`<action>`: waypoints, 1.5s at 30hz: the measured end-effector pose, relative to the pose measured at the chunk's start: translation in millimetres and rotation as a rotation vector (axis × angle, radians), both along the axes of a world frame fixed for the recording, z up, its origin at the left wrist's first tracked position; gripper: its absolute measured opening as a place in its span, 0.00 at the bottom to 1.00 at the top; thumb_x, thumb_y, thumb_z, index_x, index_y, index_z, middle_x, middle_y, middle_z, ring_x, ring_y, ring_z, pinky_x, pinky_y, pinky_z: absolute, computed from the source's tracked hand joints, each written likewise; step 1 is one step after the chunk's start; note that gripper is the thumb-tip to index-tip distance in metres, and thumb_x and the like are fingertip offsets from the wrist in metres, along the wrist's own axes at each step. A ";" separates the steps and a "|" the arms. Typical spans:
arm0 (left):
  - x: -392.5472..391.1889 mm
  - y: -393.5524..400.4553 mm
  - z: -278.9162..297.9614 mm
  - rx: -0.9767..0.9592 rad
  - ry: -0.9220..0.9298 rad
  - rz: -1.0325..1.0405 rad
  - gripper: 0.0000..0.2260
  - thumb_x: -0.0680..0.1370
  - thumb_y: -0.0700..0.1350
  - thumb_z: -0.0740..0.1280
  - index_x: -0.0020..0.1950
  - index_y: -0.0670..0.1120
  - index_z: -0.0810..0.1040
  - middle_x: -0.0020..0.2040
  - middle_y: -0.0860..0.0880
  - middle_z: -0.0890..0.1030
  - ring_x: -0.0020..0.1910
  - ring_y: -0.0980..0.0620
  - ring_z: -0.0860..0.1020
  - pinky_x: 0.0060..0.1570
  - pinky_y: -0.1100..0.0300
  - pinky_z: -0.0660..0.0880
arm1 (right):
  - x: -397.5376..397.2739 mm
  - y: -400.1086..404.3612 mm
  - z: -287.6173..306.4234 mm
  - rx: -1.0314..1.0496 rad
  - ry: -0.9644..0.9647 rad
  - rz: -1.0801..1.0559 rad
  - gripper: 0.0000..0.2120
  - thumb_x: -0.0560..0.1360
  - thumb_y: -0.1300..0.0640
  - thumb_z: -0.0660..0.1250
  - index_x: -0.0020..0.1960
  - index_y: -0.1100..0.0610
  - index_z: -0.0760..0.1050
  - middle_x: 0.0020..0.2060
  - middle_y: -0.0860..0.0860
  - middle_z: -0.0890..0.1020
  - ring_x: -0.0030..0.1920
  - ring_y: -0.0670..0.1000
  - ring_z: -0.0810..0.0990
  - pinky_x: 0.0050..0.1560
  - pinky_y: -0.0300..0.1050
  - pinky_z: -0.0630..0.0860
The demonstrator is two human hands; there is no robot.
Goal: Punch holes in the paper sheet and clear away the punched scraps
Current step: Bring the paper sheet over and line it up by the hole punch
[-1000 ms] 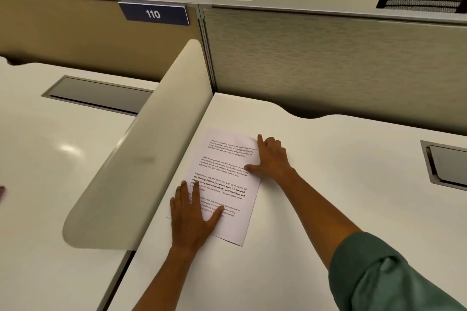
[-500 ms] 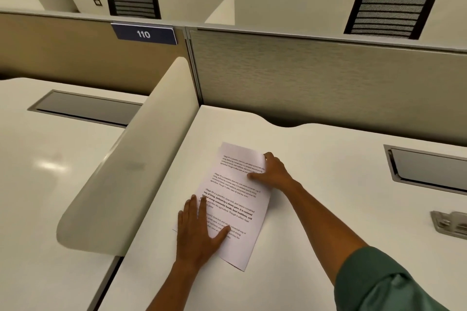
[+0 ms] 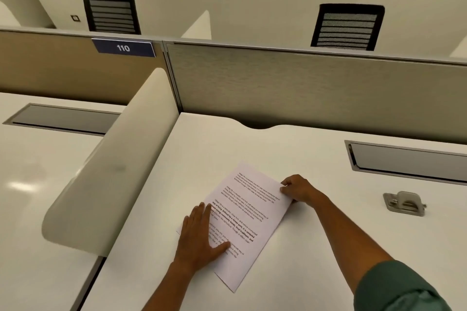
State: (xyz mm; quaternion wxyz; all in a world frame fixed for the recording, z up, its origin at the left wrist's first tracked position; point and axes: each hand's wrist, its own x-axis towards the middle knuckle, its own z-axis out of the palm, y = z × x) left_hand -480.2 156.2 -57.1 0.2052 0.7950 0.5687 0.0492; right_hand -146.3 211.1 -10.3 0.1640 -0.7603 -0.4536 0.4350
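A white printed paper sheet (image 3: pixel 249 212) lies at an angle on the white desk (image 3: pixel 316 247). My left hand (image 3: pixel 202 237) rests flat on the sheet's lower left part, fingers straight. At the sheet's upper right edge my right hand (image 3: pixel 298 188) has its fingers curled and pinches that edge. A grey metal hole punch (image 3: pixel 403 203) sits on the desk to the right, about an arm's width from the right hand, untouched.
A curved cream divider (image 3: pixel 111 171) bounds the desk on the left, and a grey partition wall (image 3: pixel 303 88) closes the back. A recessed cable tray (image 3: pixel 409 160) lies at the back right. Another desk (image 3: pixel 38 197) lies beyond the divider.
The view has swung right, bringing the hole punch into sight. My right hand went from lying flat on the sheet to pinching its right edge. The left hand stays flat on the paper.
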 end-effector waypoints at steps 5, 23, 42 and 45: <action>16.1 -10.5 6.7 -0.025 0.015 -0.097 0.52 0.67 0.74 0.60 0.78 0.49 0.38 0.80 0.50 0.42 0.78 0.51 0.41 0.76 0.51 0.40 | 24.0 -41.6 -4.3 0.001 0.047 -0.102 0.10 0.73 0.62 0.67 0.54 0.60 0.80 0.48 0.57 0.81 0.51 0.56 0.81 0.43 0.48 0.81; 122.8 -62.5 20.3 -0.064 -0.233 0.007 0.32 0.78 0.58 0.64 0.77 0.45 0.58 0.79 0.46 0.55 0.78 0.49 0.51 0.76 0.52 0.53 | 123.4 -201.4 -23.3 0.116 0.459 -0.590 0.07 0.75 0.67 0.68 0.51 0.68 0.80 0.44 0.60 0.84 0.42 0.55 0.83 0.35 0.44 0.79; 244.4 -133.4 33.0 -0.144 -0.444 0.502 0.13 0.77 0.44 0.68 0.56 0.35 0.80 0.51 0.38 0.83 0.51 0.40 0.80 0.50 0.57 0.71 | 229.1 -293.2 -22.1 0.143 0.625 -0.732 0.07 0.76 0.68 0.66 0.53 0.66 0.78 0.46 0.59 0.83 0.44 0.57 0.82 0.35 0.45 0.81; 262.6 -144.4 33.9 -0.190 -0.548 0.610 0.13 0.75 0.42 0.70 0.58 0.38 0.80 0.53 0.40 0.83 0.50 0.43 0.80 0.53 0.55 0.74 | 244.6 -302.6 -22.3 0.136 0.626 -0.712 0.07 0.76 0.67 0.66 0.53 0.66 0.79 0.46 0.59 0.84 0.44 0.57 0.83 0.37 0.46 0.81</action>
